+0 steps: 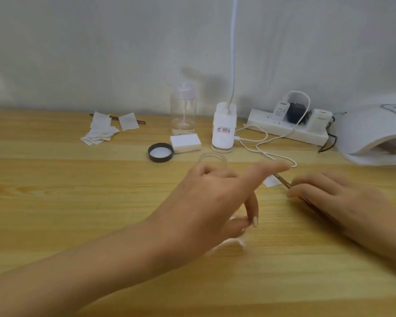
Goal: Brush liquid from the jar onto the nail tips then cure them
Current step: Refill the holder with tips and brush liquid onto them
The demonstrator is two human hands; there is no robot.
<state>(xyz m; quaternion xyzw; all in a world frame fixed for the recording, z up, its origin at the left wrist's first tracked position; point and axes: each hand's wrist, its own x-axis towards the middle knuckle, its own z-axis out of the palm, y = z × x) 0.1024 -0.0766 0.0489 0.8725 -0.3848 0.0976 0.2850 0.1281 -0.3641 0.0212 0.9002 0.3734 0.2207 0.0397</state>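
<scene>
My left hand reaches across the middle of the wooden table, index finger stretched to the right, thumb and another finger pinching a small clear nail tip; blur hides the detail. Behind it stands an open clear jar, half hidden by my fingers. Its black lid lies upside down to the left. My right hand rests on the table with its fingers curled over a thin brush. A small white pad lies under the brush tip. The white nail lamp sits at the far right.
At the back stand a clear pump bottle, a white block, a white desk lamp base and a power strip with a trailing white cable. Loose white wipes lie back left, against the wall.
</scene>
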